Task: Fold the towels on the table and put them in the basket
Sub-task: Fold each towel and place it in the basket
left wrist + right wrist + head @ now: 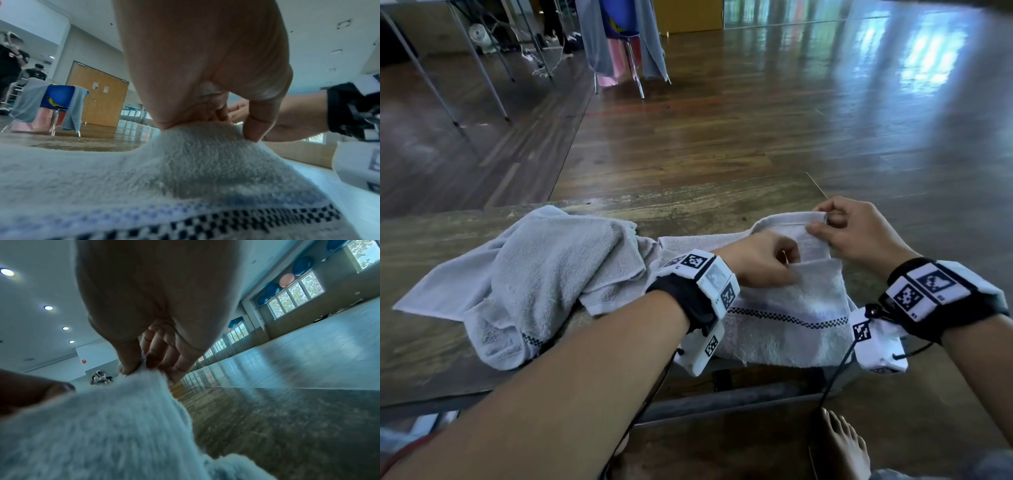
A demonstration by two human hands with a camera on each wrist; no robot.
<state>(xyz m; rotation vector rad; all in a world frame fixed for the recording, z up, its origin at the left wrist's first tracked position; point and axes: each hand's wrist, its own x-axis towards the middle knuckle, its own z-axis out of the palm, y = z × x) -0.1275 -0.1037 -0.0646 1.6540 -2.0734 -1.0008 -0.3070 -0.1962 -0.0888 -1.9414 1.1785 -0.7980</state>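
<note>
While the white towel (784,318) lies spread across the near right part of the wooden table (688,202), both hands work at its far edge in the head view. The left hand (760,260) reaches in from the near left, forearm stretched over the table, and pinches a raised fold of the towel between thumb and curled fingers. Just beyond it the right hand (856,233) comes in from the right and nips the towel's hemmed far corner between thumb and forefinger, lifting it off the table. A dark checked band runs across the towel near its front edge, which hangs a little over the table's near side. A second, grey towel (534,281) lies crumpled to the left, touching the white one.

From the left wrist, the left hand (205,68) points down, thumb and fingers closed on a peak of the white towel (185,170) drawn up into a ridge; the pile is coarse and the checked band shows in front. The right hand's fingertips are just behind it.

From the right wrist, the right hand (156,308) clamps the gathered edge of the white towel (107,426) between thumb and fingers, the cloth pulled up taut beside the bare table (287,418).
</note>
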